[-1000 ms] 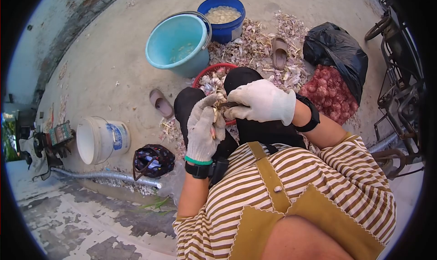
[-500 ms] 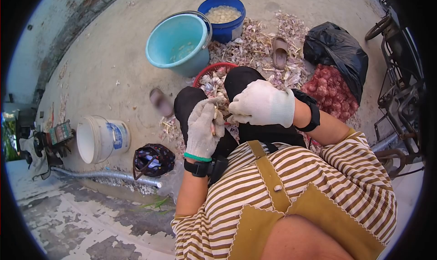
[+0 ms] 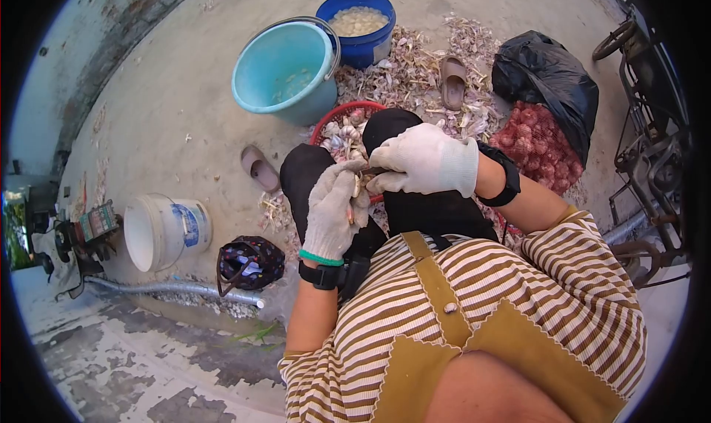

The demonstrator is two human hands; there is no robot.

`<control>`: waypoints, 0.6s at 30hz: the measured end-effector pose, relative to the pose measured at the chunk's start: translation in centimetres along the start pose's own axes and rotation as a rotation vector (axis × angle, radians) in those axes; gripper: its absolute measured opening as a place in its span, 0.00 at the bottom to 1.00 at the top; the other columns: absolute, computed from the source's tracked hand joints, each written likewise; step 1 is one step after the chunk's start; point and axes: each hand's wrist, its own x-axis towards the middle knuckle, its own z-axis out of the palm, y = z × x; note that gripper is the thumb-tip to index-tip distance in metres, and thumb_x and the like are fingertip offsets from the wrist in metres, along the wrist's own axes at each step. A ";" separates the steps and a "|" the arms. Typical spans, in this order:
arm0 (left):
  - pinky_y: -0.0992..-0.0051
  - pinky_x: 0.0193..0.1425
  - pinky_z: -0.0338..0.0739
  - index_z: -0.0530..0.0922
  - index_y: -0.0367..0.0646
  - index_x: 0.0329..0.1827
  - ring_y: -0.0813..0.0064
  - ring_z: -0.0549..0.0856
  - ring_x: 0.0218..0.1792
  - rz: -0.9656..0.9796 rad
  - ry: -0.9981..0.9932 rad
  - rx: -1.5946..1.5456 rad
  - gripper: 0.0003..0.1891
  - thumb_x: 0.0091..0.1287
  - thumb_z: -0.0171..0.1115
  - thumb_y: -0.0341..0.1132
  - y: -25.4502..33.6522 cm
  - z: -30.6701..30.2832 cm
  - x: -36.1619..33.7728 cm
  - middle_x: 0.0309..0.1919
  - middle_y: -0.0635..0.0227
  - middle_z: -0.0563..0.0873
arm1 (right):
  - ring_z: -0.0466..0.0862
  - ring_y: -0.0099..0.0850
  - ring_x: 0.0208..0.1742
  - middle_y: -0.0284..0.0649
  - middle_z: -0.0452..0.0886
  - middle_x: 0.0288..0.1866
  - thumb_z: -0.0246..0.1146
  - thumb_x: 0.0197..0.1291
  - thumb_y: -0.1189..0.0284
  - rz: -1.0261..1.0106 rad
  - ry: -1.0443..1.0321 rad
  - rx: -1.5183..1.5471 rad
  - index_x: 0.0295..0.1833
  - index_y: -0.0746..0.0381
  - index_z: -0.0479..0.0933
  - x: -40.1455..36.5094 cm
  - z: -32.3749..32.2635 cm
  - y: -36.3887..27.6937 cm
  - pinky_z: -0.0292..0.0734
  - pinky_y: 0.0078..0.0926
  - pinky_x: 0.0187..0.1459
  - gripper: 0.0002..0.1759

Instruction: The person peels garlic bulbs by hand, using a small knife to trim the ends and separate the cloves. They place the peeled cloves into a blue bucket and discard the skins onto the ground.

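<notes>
My left hand (image 3: pixel 337 210), in a pale knitted glove with a green cuff, is closed around a garlic clove (image 3: pixel 350 214), whose pinkish side shows between the fingers. My right hand (image 3: pixel 426 160), in a white glove, meets it in front of my knees. The right fingers are pinched on a small thin dark tool (image 3: pixel 376 171), mostly hidden by the glove. Beneath and beyond both hands, a red basket (image 3: pixel 323 124) between my knees holds garlic bulbs and cloves (image 3: pixel 345 136), partly covered by my hands and legs.
A light-blue bucket (image 3: pixel 248 79) and a dark-blue bucket (image 3: pixel 379 51) of peeled cloves stand ahead. Garlic skins (image 3: pixel 415 71) litter the ground around a slipper (image 3: pixel 453 82). Rightward are a black bag (image 3: pixel 544 71) and a red net sack (image 3: pixel 537 145); leftward, a white bucket (image 3: pixel 148 230).
My right hand has shifted slightly, its fingers now lower and closer against the left fingertips. The left hand stays about where it was, still around the clove.
</notes>
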 end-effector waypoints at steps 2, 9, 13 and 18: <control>0.85 0.16 0.68 0.78 0.39 0.52 0.85 0.76 0.19 -0.017 0.015 -0.008 0.11 0.75 0.53 0.36 0.0 0.1 0.2 0.26 0.72 0.79 | 0.84 0.46 0.35 0.45 0.83 0.31 0.58 0.63 0.55 -0.050 0.033 -0.033 0.41 0.57 0.80 0.0 0.1 0.0 0.79 0.41 0.35 0.17; 0.84 0.16 0.67 0.78 0.40 0.51 0.84 0.74 0.17 0.004 0.013 -0.016 0.11 0.76 0.51 0.36 -0.6 -0.7 1.3 0.24 0.71 0.79 | 0.84 0.42 0.35 0.39 0.82 0.32 0.60 0.61 0.58 -0.170 -0.123 0.023 0.40 0.54 0.79 -0.8 1.3 -0.5 0.78 0.38 0.36 0.12; 0.84 0.16 0.67 0.78 0.40 0.51 0.84 0.73 0.15 -0.025 0.060 -0.035 0.12 0.76 0.50 0.37 0.4 -0.7 1.8 0.23 0.71 0.80 | 0.84 0.41 0.36 0.40 0.83 0.33 0.60 0.63 0.58 -0.174 -0.300 0.179 0.42 0.54 0.81 -1.7 2.5 -0.7 0.78 0.38 0.37 0.13; 0.85 0.15 0.64 0.76 0.39 0.54 0.83 0.72 0.14 -0.028 0.034 -0.060 0.13 0.76 0.50 0.37 1.4 -1.0 3.5 0.24 0.68 0.81 | 0.84 0.44 0.38 0.44 0.83 0.34 0.61 0.62 0.54 0.037 -0.085 0.138 0.44 0.59 0.80 -0.7 0.5 0.8 0.78 0.39 0.39 0.19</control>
